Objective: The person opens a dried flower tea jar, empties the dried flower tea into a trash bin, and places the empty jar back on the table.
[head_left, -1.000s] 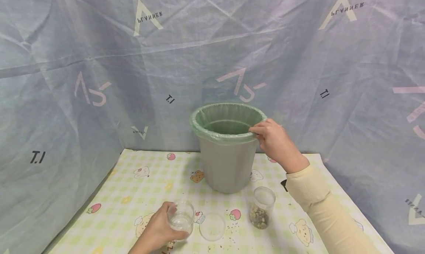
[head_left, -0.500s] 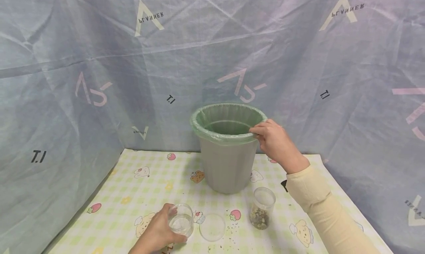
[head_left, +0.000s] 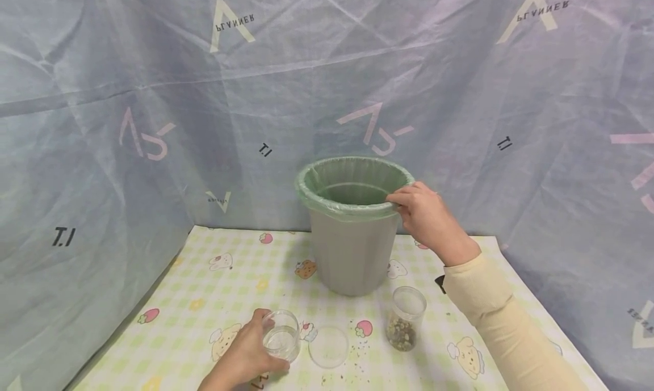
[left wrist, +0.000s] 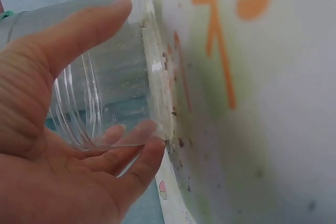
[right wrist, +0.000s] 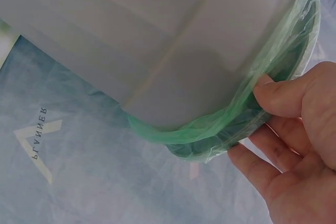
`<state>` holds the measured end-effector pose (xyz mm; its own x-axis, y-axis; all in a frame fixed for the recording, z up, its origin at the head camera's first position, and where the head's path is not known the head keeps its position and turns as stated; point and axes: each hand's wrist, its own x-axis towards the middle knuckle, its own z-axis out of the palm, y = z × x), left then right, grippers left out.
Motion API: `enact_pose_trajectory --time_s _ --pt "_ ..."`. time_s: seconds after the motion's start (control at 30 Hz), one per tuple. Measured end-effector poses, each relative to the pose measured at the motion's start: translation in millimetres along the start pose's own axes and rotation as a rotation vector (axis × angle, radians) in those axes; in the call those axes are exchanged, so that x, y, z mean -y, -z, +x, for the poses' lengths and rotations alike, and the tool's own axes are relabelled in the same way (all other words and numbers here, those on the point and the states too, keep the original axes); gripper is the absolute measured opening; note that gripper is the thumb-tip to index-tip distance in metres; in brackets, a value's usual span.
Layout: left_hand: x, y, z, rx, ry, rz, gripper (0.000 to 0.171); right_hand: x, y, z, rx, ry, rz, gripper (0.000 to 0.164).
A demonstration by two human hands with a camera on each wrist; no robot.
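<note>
In the head view, my left hand [head_left: 250, 348] curls around a clear jar [head_left: 282, 335], which stands low on the left side of the table without a lid. The left wrist view shows the thumb along one side of that jar [left wrist: 115, 98] and the fingers along the other. My right hand [head_left: 428, 218] pinches the right rim of a grey trash can [head_left: 352, 255]. A green bag [head_left: 332, 209] lines the can and folds over its rim. Close up in the right wrist view, the thumb [right wrist: 286, 95] presses outside the rim and the fingers reach to the inner side.
A clear round lid [head_left: 328, 347] lies right of the left hand's jar. Farther right stands another clear jar [head_left: 405, 320], partly filled with dried bits. Small crumbs [head_left: 360, 351] dot the checked tablecloth [head_left: 230, 289]. A printed grey-blue curtain [head_left: 255, 107] hangs behind and at both sides.
The head view has shifted slightly. Both hands keep their hold, the left on the clear jar and the right on the trash can's rim.
</note>
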<state>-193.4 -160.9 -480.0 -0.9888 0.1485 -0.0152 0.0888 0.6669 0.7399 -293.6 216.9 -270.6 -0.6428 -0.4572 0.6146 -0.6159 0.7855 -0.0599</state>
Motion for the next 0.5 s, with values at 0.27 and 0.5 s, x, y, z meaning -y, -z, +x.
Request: enact_pose_trajectory --time_s 0.27,0.5 --pt "-6.4 5.1 -2.9 0.032 0.007 0.027 0.126 1 2 1 0.032 0.004 -0.022 0.032" --pt "-17.6 14.6 -9.0 0.027 -0.007 0.058 0.124 0 2 0 0.008 0.015 -0.007 0.031"
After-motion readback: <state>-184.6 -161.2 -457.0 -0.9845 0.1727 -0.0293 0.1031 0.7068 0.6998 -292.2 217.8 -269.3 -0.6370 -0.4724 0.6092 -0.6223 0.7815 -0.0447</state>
